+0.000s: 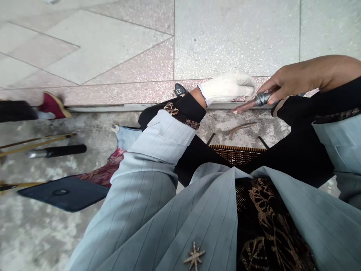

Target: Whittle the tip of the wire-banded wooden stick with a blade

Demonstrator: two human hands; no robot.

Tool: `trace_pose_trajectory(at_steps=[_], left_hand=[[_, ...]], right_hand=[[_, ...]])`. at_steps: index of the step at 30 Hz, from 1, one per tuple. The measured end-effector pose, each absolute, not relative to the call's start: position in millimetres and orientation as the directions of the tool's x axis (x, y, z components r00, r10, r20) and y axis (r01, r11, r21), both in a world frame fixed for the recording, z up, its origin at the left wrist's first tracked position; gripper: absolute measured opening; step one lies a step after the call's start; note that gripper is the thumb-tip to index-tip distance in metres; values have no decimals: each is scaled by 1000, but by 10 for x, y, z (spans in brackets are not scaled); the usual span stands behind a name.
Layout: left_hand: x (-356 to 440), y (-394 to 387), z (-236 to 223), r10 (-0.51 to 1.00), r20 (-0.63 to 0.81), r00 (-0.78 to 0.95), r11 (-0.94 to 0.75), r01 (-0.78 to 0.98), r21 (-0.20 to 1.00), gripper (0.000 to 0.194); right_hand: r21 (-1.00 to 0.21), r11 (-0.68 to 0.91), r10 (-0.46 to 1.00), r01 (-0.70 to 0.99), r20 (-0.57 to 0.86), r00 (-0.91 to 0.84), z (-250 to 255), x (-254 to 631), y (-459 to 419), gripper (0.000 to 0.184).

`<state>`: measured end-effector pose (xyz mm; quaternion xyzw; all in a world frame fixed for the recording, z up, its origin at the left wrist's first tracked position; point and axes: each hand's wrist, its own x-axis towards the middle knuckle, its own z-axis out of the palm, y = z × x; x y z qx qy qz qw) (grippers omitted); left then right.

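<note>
My left hand (229,87), in a white knit glove, is held over the pink edge of the tiled floor. Its fingers are curled, and what lies under them is mostly hidden. My bare right hand (290,81) grips a brown stick-like piece (242,108) wrapped in shiny grey tape. The piece's bare end points down and left, just below the gloved fingertips; its other end is hidden by my hand. Below both hands a thin, bent brown twig (242,128) lies on the rough concrete.
A woven wicker seat (239,152) is between my black-clad legs. On the left are a dark blue flat panel (63,192), a black cylinder with a silver end (64,151), yellowish poles (42,142) and another person's red shoe (55,105). A low ledge edge (113,107) borders the tiles.
</note>
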<state>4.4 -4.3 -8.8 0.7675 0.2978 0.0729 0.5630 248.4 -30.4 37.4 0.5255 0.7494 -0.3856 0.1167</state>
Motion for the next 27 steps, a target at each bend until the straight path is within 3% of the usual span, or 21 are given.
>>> trace_pose_trajectory(at_steps=[1, 3, 6, 9, 12, 15, 17, 19, 22, 25, 27], left_hand=[[40, -34, -75, 552, -250, 796, -114, 369, 923, 14], [24, -18, -45, 559, -295, 775, 34, 334, 942, 18], [-10, 18, -21, 591, -310, 745, 151, 275, 950, 21], [-21, 56, -43, 657, -228, 719, 108, 210, 972, 24], [14, 62, -72, 677, -178, 714, 57, 191, 980, 31], [63, 24, -67, 651, -205, 731, 85, 199, 976, 29], [74, -11, -46, 578, -222, 785, 100, 202, 974, 27], [60, -34, -18, 500, -231, 835, 95, 212, 973, 24], [5, -32, 27, 489, -249, 836, 27, 271, 962, 22], [-55, 2, 74, 535, -257, 805, -82, 352, 933, 22], [-89, 25, 106, 570, -255, 781, -126, 390, 912, 20]], right_hand=[[-501, 156, 615, 851, -625, -480, 376, 2534, -283, 34], [-548, 141, 599, 825, -616, -512, 405, 2623, -245, 38], [-566, 90, 726, 819, -526, -443, 504, 2660, -245, 38], [-667, -1, 866, 745, -373, -333, 643, 2552, -344, 28], [-835, -160, 946, 526, -282, -161, 767, 2360, -476, 14], [-847, -153, 986, 509, -168, 17, 798, 2215, -512, 11], [-819, -131, 991, 559, -112, 69, 753, 2192, -457, 11], [-761, -142, 990, 633, -100, 101, 680, 2212, -361, 26], [-533, -144, 985, 834, -162, 67, 579, 2255, -218, 43], [-272, -35, 963, 962, -266, -40, 509, 2268, -141, 32], [-187, 25, 942, 982, -324, -85, 459, 2283, -128, 27]])
